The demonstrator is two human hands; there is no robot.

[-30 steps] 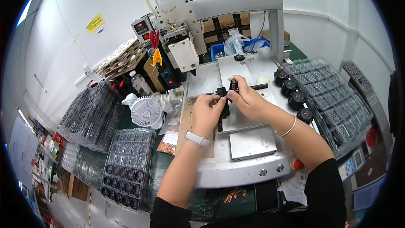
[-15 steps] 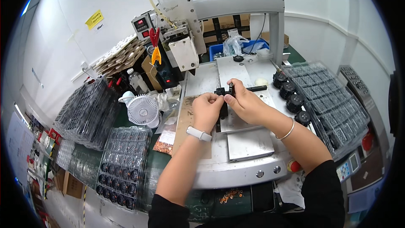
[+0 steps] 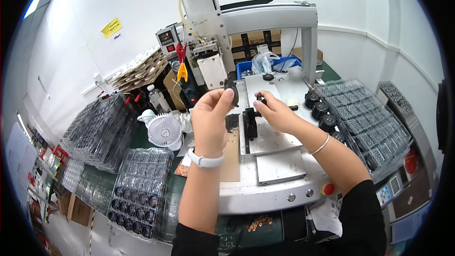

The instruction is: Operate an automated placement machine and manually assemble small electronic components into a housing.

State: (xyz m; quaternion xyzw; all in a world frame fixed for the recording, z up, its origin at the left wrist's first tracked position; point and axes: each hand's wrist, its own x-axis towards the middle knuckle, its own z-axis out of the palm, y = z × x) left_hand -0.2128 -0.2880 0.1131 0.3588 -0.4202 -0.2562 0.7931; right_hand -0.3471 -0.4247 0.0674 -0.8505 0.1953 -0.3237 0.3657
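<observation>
Raised to the left of the black fixture (image 3: 250,124), my left hand (image 3: 210,119) pinches a thin black round part (image 3: 231,93), seen nearly edge-on. My right hand (image 3: 280,116) closes its thumb and fingers round a small dark handle (image 3: 259,98) at the top of the fixture. The fixture stands upright on a silver plate (image 3: 279,141) on the machine bed. A brown board (image 3: 231,161) lies under my left wrist. Several black round knob-like pieces (image 3: 320,109) line the bed's right side.
The dispensing machine's head (image 3: 212,70) hangs just beyond my left hand. A white fan (image 3: 164,130) and a clear tray of black round parts (image 3: 137,199) sit at left. Stacked clear trays (image 3: 365,114) stand at right; a red stop button (image 3: 327,188) is on the front edge.
My left hand has come away from the fixture, up and to the left, with the black round part in it. My right hand stays at the handle. The view has shifted slightly.
</observation>
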